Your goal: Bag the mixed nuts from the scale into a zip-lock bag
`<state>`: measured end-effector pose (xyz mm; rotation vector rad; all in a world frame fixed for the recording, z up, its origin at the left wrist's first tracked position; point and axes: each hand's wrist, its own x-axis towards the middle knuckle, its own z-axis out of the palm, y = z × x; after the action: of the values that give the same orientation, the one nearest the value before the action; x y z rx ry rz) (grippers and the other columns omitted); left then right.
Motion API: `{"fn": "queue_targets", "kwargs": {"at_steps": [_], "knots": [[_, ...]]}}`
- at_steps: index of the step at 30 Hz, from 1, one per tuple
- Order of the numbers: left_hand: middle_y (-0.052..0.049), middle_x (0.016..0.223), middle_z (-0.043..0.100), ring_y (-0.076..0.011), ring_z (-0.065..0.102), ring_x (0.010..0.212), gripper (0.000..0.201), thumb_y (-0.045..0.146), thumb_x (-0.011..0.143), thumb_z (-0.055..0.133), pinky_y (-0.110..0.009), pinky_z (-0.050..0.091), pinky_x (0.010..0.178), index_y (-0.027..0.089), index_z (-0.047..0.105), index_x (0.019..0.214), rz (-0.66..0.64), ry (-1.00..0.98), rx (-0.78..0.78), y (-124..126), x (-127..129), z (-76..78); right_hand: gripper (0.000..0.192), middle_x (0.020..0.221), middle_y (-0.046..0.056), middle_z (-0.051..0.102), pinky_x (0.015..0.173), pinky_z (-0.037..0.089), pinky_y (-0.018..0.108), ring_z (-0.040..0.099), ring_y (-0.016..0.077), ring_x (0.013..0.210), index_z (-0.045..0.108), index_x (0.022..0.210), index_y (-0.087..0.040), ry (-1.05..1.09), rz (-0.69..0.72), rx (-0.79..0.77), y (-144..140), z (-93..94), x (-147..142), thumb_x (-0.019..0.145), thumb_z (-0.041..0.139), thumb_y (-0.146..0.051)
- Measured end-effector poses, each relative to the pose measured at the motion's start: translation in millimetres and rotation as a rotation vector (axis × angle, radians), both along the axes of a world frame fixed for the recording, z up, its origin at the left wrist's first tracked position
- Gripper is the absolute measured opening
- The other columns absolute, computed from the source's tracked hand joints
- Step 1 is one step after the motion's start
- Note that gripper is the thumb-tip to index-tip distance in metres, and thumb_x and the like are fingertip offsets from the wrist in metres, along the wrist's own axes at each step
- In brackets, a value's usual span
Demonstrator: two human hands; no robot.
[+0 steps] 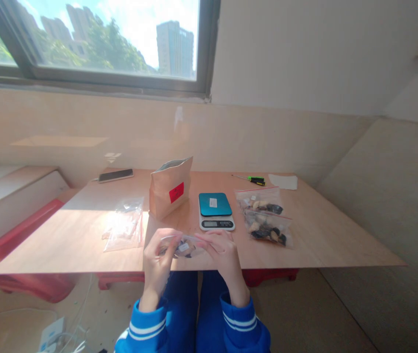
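Observation:
Between my two hands is a clear zip bag (185, 248) with a small white label and dark and tan pieces inside. My left hand (160, 252) pinches the bag's top edge at one end. The fingers of my right hand (222, 249) close on the same edge at the other end. Just beyond them sits a kitchen scale (215, 206) with a teal top. A brown paper pouch (172, 189) with a red label stands upright, its top open. Two filled zip bags (270, 233) lie to the right of the scale.
Flat clear bags (125, 225) lie on the left of the table (326, 235). Along the back are a phone (116, 175) with a cable, screwdrivers (253, 180) and a white paper (283, 182). Red stools (271, 276) show beneath; a power strip (52, 333) is on the floor.

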<state>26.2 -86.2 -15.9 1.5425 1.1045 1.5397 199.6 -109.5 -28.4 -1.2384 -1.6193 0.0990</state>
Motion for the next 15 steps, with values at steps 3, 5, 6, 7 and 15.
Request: {"fn": "queue_targets", "kwargs": {"at_steps": [3, 5, 6, 7, 15], "knots": [[-0.001, 0.077, 0.067, -0.0154, 0.064, 0.072, 0.016, 0.035, 0.08, 0.067, -0.025, 0.052, 0.065, 0.019, 0.068, 0.083, 0.004, -0.022, -0.049, 2, -4, -0.9, 0.013, 0.08, 0.002, 0.072, 0.076, 0.047, 0.032, 0.063, 0.0188, 0.08, 0.077, 0.086, -0.027, 0.049, -0.039, -0.027, -3, -1.5, 5, 0.088, 0.064, -0.028], [-0.001, 0.077, 0.067, -0.0157, 0.064, 0.073, 0.017, 0.036, 0.079, 0.068, -0.024, 0.052, 0.065, 0.019, 0.068, 0.081, -0.04, -0.029, -0.068, 3, -5, -1.0, 0.016, 0.078, 0.002, 0.072, 0.076, 0.047, 0.033, 0.063, 0.0192, 0.079, 0.076, 0.079, -0.025, 0.058, -0.069, -0.017, -5, 0.0, 6, 0.089, 0.063, -0.023], [-0.001, 0.078, 0.067, -0.0156, 0.064, 0.073, 0.017, 0.036, 0.079, 0.068, -0.024, 0.052, 0.066, 0.019, 0.068, 0.08, -0.059, -0.038, -0.078, 4, -4, -1.0, 0.018, 0.077, 0.002, 0.072, 0.076, 0.046, 0.033, 0.064, 0.0192, 0.078, 0.075, 0.077, -0.024, 0.059, -0.081, -0.01, -6, 1.0, 5, 0.089, 0.062, -0.021], [-0.001, 0.079, 0.067, -0.0155, 0.064, 0.075, 0.017, 0.037, 0.08, 0.068, -0.024, 0.052, 0.067, 0.019, 0.068, 0.08, -0.074, -0.048, -0.087, 4, -4, -1.1, 0.019, 0.076, 0.002, 0.073, 0.077, 0.046, 0.034, 0.064, 0.0192, 0.077, 0.074, 0.076, -0.024, 0.059, -0.086, -0.003, -6, 1.8, 5, 0.089, 0.061, -0.019], [0.0, 0.077, 0.066, -0.0142, 0.063, 0.074, 0.027, 0.046, 0.082, 0.063, -0.021, 0.051, 0.066, 0.019, 0.067, 0.086, -0.152, -0.13, -0.238, 7, -5, -3.2, 0.014, 0.085, 0.004, 0.075, 0.08, 0.049, 0.035, 0.066, 0.021, 0.083, 0.077, 0.088, -0.025, 0.175, 0.004, -0.121, -4, -5.1, 18, 0.088, 0.064, -0.031]]}}
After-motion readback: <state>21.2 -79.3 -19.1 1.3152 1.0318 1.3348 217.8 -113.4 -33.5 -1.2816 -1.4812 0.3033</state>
